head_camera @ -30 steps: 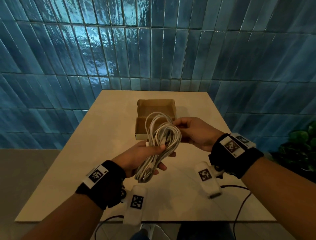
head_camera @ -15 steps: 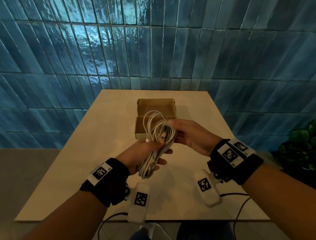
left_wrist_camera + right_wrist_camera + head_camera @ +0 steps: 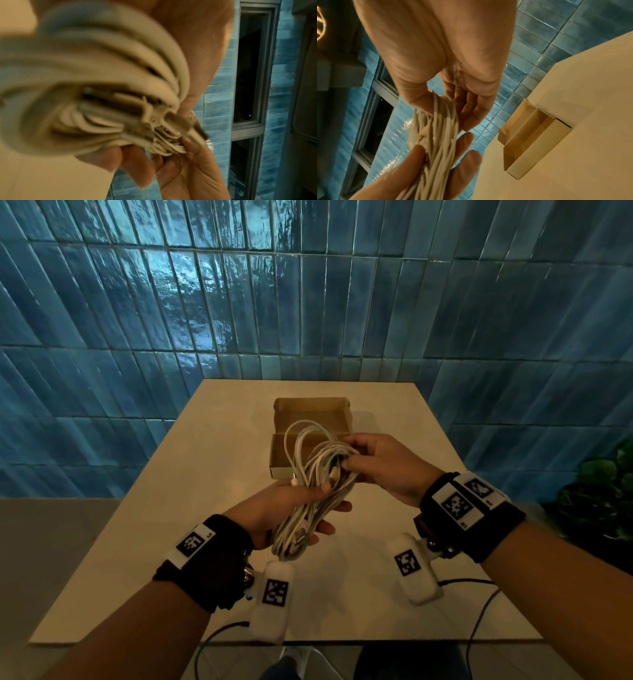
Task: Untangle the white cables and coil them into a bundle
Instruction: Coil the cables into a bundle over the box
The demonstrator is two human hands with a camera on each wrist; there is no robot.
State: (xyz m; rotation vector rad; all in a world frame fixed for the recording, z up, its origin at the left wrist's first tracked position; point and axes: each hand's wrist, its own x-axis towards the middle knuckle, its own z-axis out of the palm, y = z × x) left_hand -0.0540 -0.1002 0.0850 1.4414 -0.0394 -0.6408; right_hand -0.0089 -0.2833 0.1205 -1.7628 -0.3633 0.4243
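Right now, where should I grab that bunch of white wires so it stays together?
Probably around the middle of the white cable bundle, coming from underneath like the left hand does. The strands run side by side there; the far loops fan loose near the right hand.

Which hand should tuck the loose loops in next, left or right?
Right, probably. The right hand pinches only the top of the cables, beside the loose loops. The left hand grips the bundle's middle and carries it, so letting go there would likely spill the coil.
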